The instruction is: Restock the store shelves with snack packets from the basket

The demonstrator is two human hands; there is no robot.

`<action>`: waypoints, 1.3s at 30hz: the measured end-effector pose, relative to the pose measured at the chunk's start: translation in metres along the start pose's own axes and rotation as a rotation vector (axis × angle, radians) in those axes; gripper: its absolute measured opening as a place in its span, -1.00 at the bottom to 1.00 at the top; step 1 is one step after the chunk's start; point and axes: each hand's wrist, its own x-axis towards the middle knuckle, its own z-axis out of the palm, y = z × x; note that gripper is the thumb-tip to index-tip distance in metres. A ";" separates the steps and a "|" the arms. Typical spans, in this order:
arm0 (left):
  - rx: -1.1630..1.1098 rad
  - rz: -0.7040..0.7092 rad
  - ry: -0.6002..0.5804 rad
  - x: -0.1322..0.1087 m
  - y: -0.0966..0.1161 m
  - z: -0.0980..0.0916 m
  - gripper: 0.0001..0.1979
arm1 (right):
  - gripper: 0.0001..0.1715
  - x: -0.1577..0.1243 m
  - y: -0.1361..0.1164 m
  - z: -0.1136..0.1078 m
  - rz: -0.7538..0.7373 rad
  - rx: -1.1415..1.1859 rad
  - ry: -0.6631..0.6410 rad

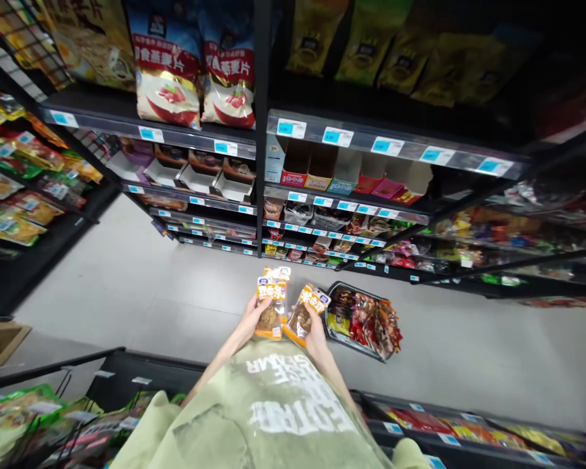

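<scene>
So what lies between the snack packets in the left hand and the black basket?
In the head view, the right hand, gripping another packet, comes between the snack packets in the left hand and the black basket.

Smooth gray floor [170, 296] fills the aisle, with a thin seam across it. Along its far edge stands a tall black shelf unit [260, 78], divided by an upright post. Blue-and-white price tags [338, 136] line the front edges of its boards. Large bags [168, 78] stand on the upper board left of the post; open boxes [342, 174] fill a lower one to its right. Another black rack [24, 277] borders the floor's left edge. Light falls brightly on the floor, while the unit's upper right corner is dim.
</scene>
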 end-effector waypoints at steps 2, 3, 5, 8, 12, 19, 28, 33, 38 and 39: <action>-0.041 0.024 0.029 0.003 0.006 -0.004 -0.45 | -0.52 -0.002 -0.004 -0.004 0.059 0.057 -0.019; -0.049 0.023 0.041 0.004 0.008 -0.007 -0.45 | -0.53 -0.003 -0.006 -0.006 0.073 0.078 -0.024; -0.055 0.019 0.070 0.005 0.009 -0.010 -0.46 | -0.58 -0.005 -0.008 -0.009 0.090 0.104 -0.031; -0.020 0.025 0.099 0.004 0.006 -0.012 -0.46 | -0.69 -0.006 -0.008 -0.011 0.136 0.117 -0.091; 0.096 0.048 0.079 0.003 0.001 -0.011 -0.44 | -0.65 -0.008 -0.008 -0.003 0.189 0.145 -0.232; 0.173 0.019 0.040 0.011 -0.008 -0.014 -0.49 | -0.50 -0.006 -0.006 0.007 0.219 0.211 -0.425; 0.234 -0.005 0.006 0.010 -0.006 -0.008 -0.50 | -0.52 -0.010 -0.010 -0.005 -0.077 0.169 -0.235; 0.233 0.012 0.038 0.012 -0.007 -0.007 -0.51 | -0.44 -0.011 -0.013 -0.017 -0.033 0.309 -0.253; 0.149 0.015 -0.011 0.011 -0.010 -0.004 -0.48 | -0.39 -0.015 -0.013 -0.012 -0.025 0.270 -0.316; 0.144 0.016 -0.008 0.011 -0.011 -0.003 -0.49 | -0.39 -0.015 -0.013 -0.008 -0.040 0.223 -0.327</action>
